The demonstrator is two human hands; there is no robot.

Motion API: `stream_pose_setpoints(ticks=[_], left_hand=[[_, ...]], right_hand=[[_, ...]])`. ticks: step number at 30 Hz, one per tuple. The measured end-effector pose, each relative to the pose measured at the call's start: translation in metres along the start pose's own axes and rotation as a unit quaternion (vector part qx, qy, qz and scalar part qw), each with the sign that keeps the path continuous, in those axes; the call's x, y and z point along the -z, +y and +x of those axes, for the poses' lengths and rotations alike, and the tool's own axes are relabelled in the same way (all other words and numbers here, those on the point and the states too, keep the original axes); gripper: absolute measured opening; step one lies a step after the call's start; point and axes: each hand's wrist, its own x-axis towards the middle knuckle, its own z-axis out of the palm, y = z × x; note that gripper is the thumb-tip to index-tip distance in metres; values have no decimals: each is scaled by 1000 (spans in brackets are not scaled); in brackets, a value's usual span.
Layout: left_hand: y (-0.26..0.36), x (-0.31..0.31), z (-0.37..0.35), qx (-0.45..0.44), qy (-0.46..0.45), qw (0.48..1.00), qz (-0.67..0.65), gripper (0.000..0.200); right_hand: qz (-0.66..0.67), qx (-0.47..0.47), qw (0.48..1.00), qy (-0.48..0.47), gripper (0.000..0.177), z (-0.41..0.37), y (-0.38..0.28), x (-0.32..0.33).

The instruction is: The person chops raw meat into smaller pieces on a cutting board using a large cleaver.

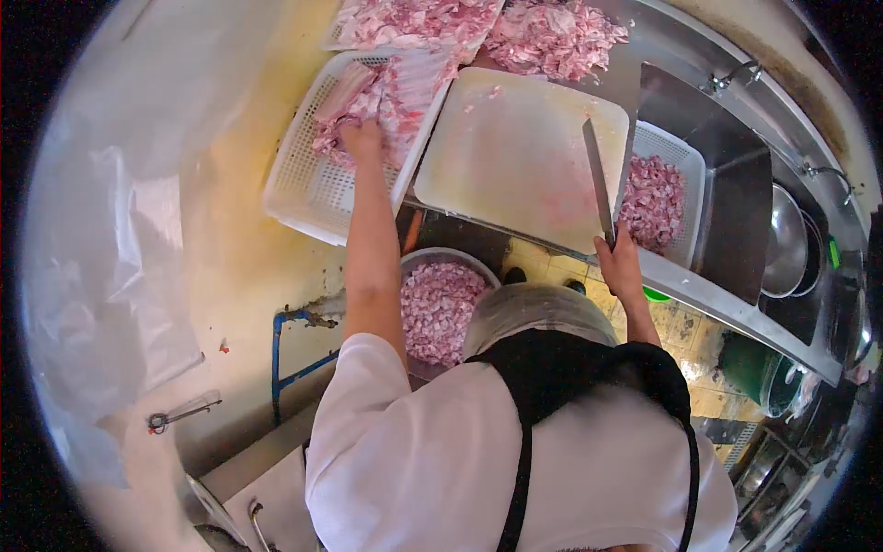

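Stainless sink unit (740,207) is biggest, to the R of the cutting board. Person in white tee (414,460) & blk apron (515,359) stands on the board's near side. Cutting board (515,156) itself: off-white, rounded corners, pinkish smears, a few meat scraps at its far L. White perf. basket (299,184) is just L of the board, w/ big rib-striped slab of raw meat (409,101) in its far part. 2nd white basket (690,152) sits in the sink, R of board, w/ small-cut meat chunks (655,198). Round tub (478,260), lower than board on its near-L side, full of cut pieces (441,308). Loose heap of meat trimmings (552,37) at board's far edge. Steel bowl (785,241) well to the R of the board. Knife (598,175): blade over board's R part, tip pointing away from person; can't tell if it touches. L hand (363,138), L of board, is on the slab, fingers partly hidden, so can't tell if gripping. R hand (618,253), at board's near-R corner, is wrapped round the knife handle. Hands well apart.
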Motion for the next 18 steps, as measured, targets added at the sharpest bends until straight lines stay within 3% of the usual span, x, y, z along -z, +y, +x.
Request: stream_pose_setpoints(ticks=[3,4,5,6,8,9,11,14,18], left_hand=[[-8,15,20,-42,-2,997,69,38],[4,18,16,-126,115,964,205,40],[17,20,13,-205,228,892,332,42],[29,23,16,-209,224,893,329,42],[39,33,30,-442,129,797,392,37],[36,34,39,-444,125,797,390,37],[33,34,58,-325,-35,813,482,33],[37,39,70,-270,-67,820,500,36],[23,54,103,-318,-47,820,473,37]], right_hand=[[-21,-20,1000,-6,29,-1,-5,-2],[-9,-40,999,-8,29,-2,-8,-2],[2,-60,998,-10,30,-1,-12,-2],[3,-63,998,-5,30,-2,-15,-3],[0,-70,997,12,32,-6,-18,-4],[-1,-74,997,15,32,-7,-14,-7],[-29,-54,998,34,51,-7,-4,-12],[-21,-77,996,41,47,-7,-16,-12],[1,-80,995,63,40,-11,-6,-20]])
